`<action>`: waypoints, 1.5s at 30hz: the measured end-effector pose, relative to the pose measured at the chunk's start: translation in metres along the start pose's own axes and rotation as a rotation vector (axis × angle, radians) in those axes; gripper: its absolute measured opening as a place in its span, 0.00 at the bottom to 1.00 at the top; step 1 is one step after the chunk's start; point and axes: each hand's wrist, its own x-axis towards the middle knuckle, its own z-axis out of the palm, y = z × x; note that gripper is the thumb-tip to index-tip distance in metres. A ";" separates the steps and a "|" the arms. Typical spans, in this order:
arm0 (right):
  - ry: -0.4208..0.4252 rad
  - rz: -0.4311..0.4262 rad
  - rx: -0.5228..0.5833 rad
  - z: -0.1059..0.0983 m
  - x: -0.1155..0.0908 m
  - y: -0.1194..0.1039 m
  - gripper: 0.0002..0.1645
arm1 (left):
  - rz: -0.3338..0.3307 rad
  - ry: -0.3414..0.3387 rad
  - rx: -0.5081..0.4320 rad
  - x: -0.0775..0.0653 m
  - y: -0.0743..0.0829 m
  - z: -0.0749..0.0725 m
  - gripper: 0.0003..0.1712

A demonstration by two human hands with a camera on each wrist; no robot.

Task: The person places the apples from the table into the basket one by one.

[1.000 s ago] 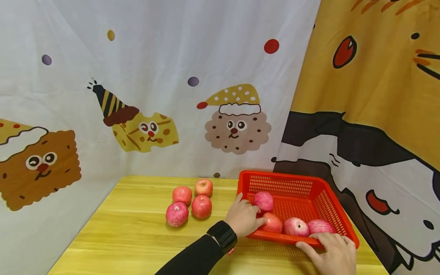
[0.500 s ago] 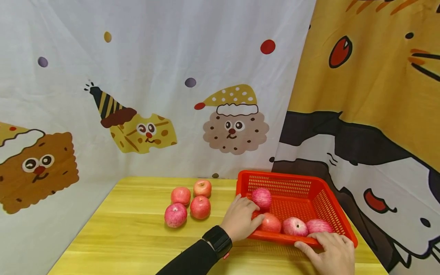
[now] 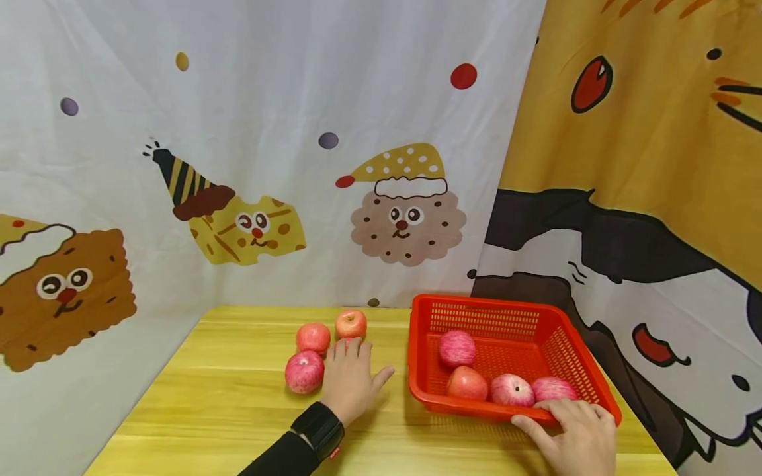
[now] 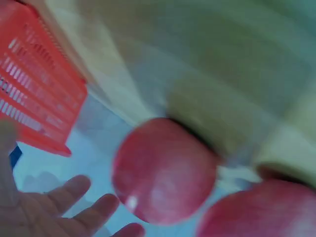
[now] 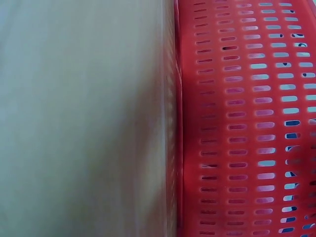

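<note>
Passage: tabletop between my left hand and red basket.
Obstacles: loose apples beside that hand; basket's left wall.
Front rim: blocked, my right hand.

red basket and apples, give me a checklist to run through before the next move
1. Right hand on the near rim of the red basket: ok.
2. Room beside the four apples inside: ok, bare floor shows at the back right.
3. Left hand gripping a loose apple: not ok, it is spread and holds nothing.
4. Left hand touching the nearest apple in the left wrist view: cannot tell.
</note>
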 end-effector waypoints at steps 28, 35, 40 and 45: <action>0.004 -0.002 -0.004 0.000 0.000 0.000 0.31 | 0.062 -0.177 -0.094 -0.014 -0.025 -0.003 0.44; -0.006 0.023 0.004 0.000 -0.001 -0.001 0.31 | 0.074 -0.302 -0.174 -0.017 -0.024 -0.009 0.47; -0.019 0.034 -0.004 0.001 -0.001 0.000 0.31 | 0.068 -0.312 -0.184 -0.018 -0.023 -0.010 0.46; -0.013 0.027 -0.009 0.000 -0.001 0.000 0.32 | 0.055 -0.324 -0.195 -0.018 -0.023 -0.011 0.46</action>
